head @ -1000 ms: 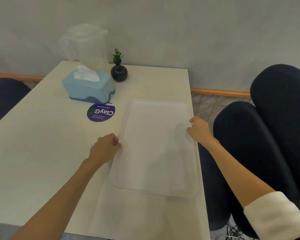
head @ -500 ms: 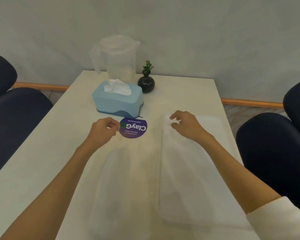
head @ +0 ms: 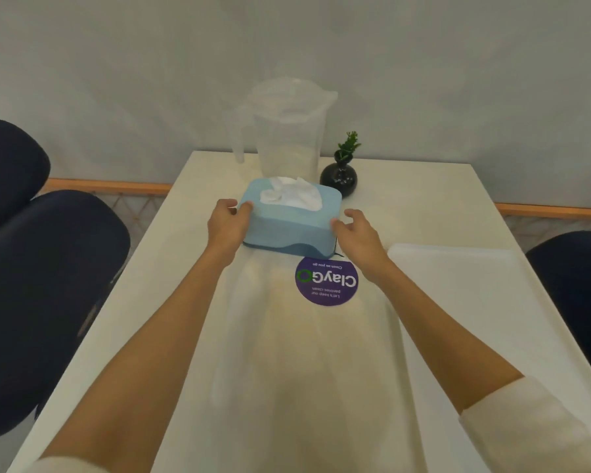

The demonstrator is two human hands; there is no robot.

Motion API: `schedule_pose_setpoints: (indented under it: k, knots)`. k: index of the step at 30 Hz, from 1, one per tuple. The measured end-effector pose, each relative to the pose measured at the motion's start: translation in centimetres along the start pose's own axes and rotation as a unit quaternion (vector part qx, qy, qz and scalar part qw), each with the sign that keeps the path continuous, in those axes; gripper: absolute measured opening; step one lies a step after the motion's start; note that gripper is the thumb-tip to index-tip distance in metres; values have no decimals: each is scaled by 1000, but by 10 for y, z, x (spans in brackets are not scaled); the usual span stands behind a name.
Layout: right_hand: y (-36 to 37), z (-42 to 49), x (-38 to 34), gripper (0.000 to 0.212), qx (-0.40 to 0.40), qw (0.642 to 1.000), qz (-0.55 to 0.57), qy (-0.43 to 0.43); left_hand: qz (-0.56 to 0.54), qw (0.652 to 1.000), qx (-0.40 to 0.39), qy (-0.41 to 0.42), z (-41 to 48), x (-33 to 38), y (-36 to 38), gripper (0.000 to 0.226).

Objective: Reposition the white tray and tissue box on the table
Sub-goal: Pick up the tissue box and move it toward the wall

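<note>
White table [head: 185,302], long side running away from the viewer, with dark chairs [head: 41,285] at both sides; white tray [head: 485,319] flat along its right edge, well apart from both hands. Clear lidded jug [head: 289,131] at the far end, light-blue tissue box [head: 292,216] just in front of it, white tissue standing out of the top. Left hand [head: 227,223] cupped against the box's left end, right hand [head: 357,233] with spread fingers at its right end; round purple sticker [head: 326,281] near the box, small black vase [head: 338,179] with green sprig beside the jug.
</note>
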State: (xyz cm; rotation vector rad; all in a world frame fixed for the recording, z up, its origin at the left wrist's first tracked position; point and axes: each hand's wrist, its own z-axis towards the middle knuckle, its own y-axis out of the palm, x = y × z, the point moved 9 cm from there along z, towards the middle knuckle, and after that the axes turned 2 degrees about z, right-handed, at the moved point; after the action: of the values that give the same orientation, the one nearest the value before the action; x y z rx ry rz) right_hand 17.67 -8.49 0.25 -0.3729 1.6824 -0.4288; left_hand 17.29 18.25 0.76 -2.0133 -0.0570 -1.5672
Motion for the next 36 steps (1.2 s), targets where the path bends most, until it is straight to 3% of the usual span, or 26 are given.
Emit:
schedule_pose_setpoints:
  k: [5, 14, 19, 25, 31, 36]
  knots:
    - [12, 30, -7, 56, -11, 994, 84, 75, 13, 996, -86, -33, 32, 0, 17, 56]
    - [36, 34, 12, 57, -75, 971, 160, 159, -30, 978, -172, -117, 42, -32, 36, 63]
    - [43, 26, 7, 64, -108, 967, 189, 134, -26, 976, -188, -108, 31, -32, 39, 55]
    - [23, 10, -2, 71, -88, 969, 220, 70, -71, 984, -159, -41, 1, -19, 30, 56]
    - [-67, 2, -1, 70, -39, 975, 217, 7, -132, 975, -173, 37, -55, 32, 74, 43]
    - [-104, 1, 2, 70, -13, 980, 199, 1, -145, 969, -186, 68, -73, 51, 98, 48]
